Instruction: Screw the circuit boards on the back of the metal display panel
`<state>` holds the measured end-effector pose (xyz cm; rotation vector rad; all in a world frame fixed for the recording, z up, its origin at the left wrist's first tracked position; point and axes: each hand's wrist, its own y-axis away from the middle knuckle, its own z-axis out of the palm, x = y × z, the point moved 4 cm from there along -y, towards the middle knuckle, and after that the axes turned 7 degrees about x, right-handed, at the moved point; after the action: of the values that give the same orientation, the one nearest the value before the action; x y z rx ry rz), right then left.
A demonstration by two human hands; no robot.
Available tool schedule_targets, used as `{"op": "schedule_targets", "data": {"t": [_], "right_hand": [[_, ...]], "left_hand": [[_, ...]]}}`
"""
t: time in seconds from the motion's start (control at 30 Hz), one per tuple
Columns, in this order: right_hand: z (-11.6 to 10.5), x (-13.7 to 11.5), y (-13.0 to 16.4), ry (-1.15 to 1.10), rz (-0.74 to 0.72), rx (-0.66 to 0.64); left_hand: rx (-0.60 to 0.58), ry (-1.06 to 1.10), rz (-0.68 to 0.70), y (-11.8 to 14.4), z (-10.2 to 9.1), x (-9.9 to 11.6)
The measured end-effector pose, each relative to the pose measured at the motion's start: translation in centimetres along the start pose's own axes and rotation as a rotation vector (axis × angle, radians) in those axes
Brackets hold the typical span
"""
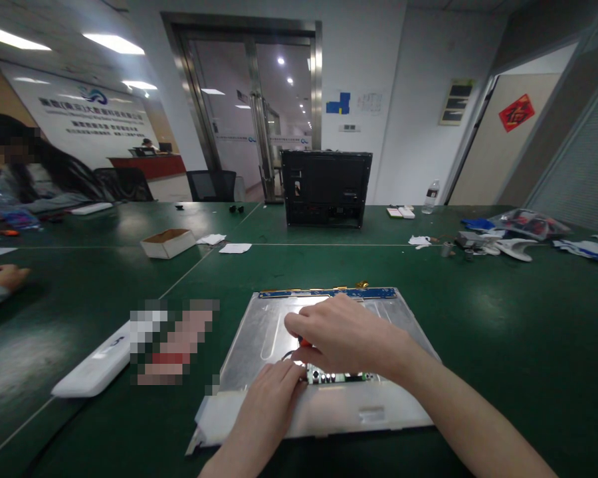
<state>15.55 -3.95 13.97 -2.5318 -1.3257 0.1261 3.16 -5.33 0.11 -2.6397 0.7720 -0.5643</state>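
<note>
A flat silvery display panel (259,332) lies on the green table in front of me, with a blue circuit strip (379,293) along its far edge. Across its nearer part runs a narrow green circuit board (351,378), partly covered by my hands. My right hand (341,332) is closed around a small tool with a red-orange handle (303,342), held over the board; its tip is hidden. My left hand (274,392) bears on the board's left end, fingers pressed together and fingertips partly hidden. A dark wire (288,355) shows beside them.
Left of the panel lie a white power strip (94,365) and a blurred-out pinkish item (179,345). Farther off are an open cardboard box (167,244), papers (236,248) and a black monitor housing (326,189). A bottle (431,197) and clutter stand right; people sit left.
</note>
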Motion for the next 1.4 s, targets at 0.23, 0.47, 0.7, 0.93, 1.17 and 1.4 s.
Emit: {"op": "schedule_targets", "data": {"t": [0.23, 0.47, 0.7, 0.93, 1.17, 1.4], "right_hand": [[-0.32, -0.02, 0.27, -0.055, -0.018, 0.002], [0.04, -0.07, 0.15, -0.009, -0.018, 0.036], [0.05, 0.05, 0.15, 0.026, 0.002, 0.003], [-0.15, 0.14, 0.09, 0.024, 0.023, -0.007], [-0.27, -0.1, 0.28, -0.033, -0.028, -0.005], [-0.15, 0.01, 0.1, 0.003, 0.002, -0.015]], "left_hand": [[-0.003, -0.022, 0.026, 0.05, 0.29, -0.15], [-0.03, -0.033, 0.005, -0.04, 0.12, -0.08], [-0.032, -0.007, -0.011, -0.06, 0.05, 0.09], [0.02, 0.005, 0.013, 0.16, -0.16, 0.07], [0.007, -0.04, 0.035, 0.14, 0.24, -0.11], [-0.008, -0.031, 0.04, 0.36, 0.24, -0.13]]}}
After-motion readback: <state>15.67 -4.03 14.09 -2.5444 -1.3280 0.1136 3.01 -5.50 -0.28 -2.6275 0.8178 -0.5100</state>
